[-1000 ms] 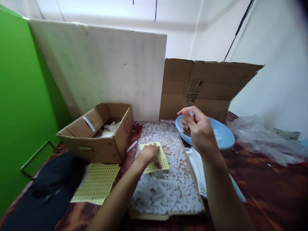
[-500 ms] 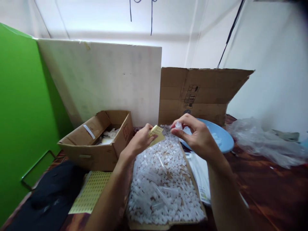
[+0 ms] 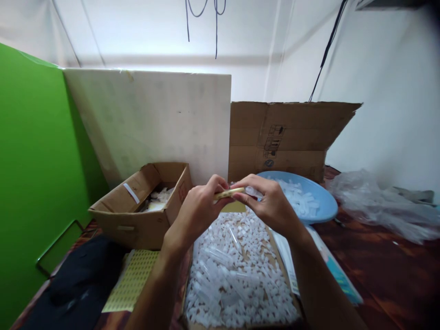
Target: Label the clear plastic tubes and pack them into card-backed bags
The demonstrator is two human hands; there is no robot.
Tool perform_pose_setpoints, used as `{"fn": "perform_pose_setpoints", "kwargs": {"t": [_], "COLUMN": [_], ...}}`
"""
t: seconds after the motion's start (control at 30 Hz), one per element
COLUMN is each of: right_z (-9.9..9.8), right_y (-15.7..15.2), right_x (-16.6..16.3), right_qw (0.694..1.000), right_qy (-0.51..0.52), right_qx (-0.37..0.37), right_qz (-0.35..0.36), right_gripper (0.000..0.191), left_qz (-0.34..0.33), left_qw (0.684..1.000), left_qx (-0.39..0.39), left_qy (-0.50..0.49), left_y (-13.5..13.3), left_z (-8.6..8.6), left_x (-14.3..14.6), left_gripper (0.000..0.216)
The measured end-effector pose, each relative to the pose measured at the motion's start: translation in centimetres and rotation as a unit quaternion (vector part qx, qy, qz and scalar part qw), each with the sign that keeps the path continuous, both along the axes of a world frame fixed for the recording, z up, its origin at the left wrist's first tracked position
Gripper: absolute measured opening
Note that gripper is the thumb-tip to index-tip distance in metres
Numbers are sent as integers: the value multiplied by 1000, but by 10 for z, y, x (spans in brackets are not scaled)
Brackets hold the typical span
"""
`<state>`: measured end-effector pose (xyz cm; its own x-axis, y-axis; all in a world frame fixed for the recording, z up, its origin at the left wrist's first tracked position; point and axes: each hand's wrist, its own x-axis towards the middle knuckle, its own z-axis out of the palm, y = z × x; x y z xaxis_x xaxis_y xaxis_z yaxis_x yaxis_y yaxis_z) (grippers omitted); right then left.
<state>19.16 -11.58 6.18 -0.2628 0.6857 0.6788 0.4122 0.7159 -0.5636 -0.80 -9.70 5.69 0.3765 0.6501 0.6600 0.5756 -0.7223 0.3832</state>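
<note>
My left hand [image 3: 201,204] is closed on a small yellow label sheet [image 3: 236,207], bent so that its upper edge stands out between my two hands. Held in my right hand [image 3: 271,197] is a small clear plastic tube [image 3: 253,191], partly hidden by the fingers. The right thumb and fingertip meet the edge of the label sheet, and both hands are close together. Below them, a shallow cardboard tray holds many small whitish plastic pieces [image 3: 271,284]. Several longer clear tubes [image 3: 216,255] lie on top of these pieces.
An open cardboard box [image 3: 130,227] stands left. Yellow label sheets [image 3: 132,279] and black cloth [image 3: 75,279] lie in front of it. A blue basin [image 3: 328,214] holding translucent pieces is right, with clear plastic bags [image 3: 381,197] beyond. A cardboard panel [image 3: 292,130] stands behind.
My right hand has moved left with the tube, and my left hand slightly right, so they now meet at the label sheet. The view has tilted up slightly.
</note>
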Motion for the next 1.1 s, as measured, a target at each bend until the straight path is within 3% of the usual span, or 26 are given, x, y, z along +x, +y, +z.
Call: {"fn": "perform_pose_setpoints", "kwargs": {"t": [0.37, 0.67, 0.87, 1.1], "right_z": [3, 1, 0, 0], "right_y": [-4, -4, -2, -2], "right_x": [-1, -1, 0, 2], "right_qw": [999, 999, 999, 998], "right_qy": [28, 14, -2, -34], "right_qx": [28, 31, 33, 47], "right_qz": [-23, -37, -41, -27], "right_gripper": [15, 12, 10, 16], "left_qz": [-10, 2, -38, -76], "left_qw": [1000, 1000, 998, 997], "left_qx": [10, 8, 20, 4], "left_qy": [-17, 13, -39, -27], "left_y": [-13, -11, -12, -10], "left_z": [10, 6, 10, 8], "left_x": [2, 1, 1, 1], "left_gripper": [19, 19, 11, 5]}}
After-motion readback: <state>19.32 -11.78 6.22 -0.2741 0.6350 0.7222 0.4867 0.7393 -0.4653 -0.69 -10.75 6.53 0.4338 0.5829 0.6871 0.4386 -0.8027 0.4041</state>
